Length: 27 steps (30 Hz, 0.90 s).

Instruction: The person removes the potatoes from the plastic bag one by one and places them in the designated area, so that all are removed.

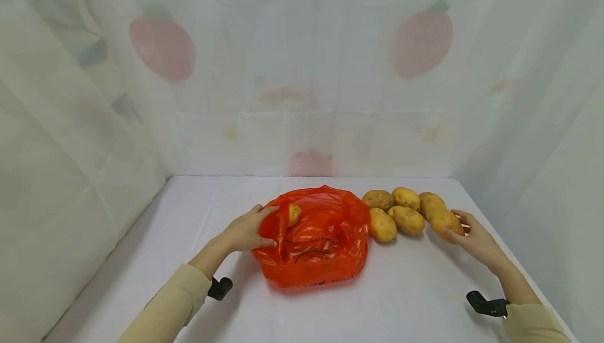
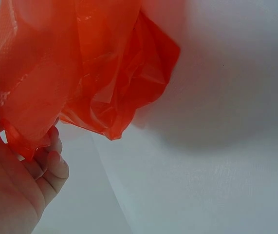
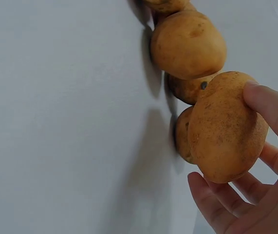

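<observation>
In the head view my left hand [image 1: 246,231] grips the left rim of a red plastic bag [image 1: 313,272], its mouth spread wide. One potato [image 1: 294,214] shows at the bag's left side, partly hidden by the red film. Thin bunched plastic [image 2: 29,141] lies between the left thumb and curled fingers in the left wrist view. On the right, my right hand [image 1: 484,246] holds a yellow potato [image 3: 229,126] between thumb and fingers. It overlaps another potato [image 1: 430,202] in the head view; whether they touch I cannot tell.
Several more potatoes, among them a front one [image 1: 382,225] beside the bag and a back one [image 1: 377,199], sit grouped right of the bag on the white table [image 1: 396,301]. Pale curtains [image 1: 358,70] with faded fruit prints enclose the table at the back and sides.
</observation>
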### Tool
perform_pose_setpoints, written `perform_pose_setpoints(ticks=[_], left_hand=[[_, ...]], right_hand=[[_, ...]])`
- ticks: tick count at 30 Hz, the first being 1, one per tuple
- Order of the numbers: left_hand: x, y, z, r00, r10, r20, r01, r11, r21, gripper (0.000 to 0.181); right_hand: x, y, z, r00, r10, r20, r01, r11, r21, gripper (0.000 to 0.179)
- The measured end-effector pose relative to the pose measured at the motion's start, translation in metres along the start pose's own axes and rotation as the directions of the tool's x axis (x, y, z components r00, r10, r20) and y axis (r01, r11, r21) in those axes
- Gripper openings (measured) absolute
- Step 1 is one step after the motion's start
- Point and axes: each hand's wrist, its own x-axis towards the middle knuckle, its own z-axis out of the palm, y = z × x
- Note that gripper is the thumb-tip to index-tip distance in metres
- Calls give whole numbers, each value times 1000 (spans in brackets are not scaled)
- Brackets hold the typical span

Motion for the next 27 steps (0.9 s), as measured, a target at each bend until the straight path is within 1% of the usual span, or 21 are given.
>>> perform_pose_setpoints(ticks=[10, 17, 27], left_hand=[[0, -1, 1, 1000, 6, -9, -6, 1000, -1, 83], [0, -1, 0, 1000, -2, -4, 2, 1000, -4, 84], [0, -1, 1, 1000, -3, -13, 3, 1000, -8, 83]], right_hand=[[-1, 7, 10, 1000, 0, 20, 1, 1000, -32, 73], [2, 8, 12, 1000, 21, 22, -20, 997, -69, 76], [5, 11, 16, 1000, 0, 11, 2, 994, -108, 77]])
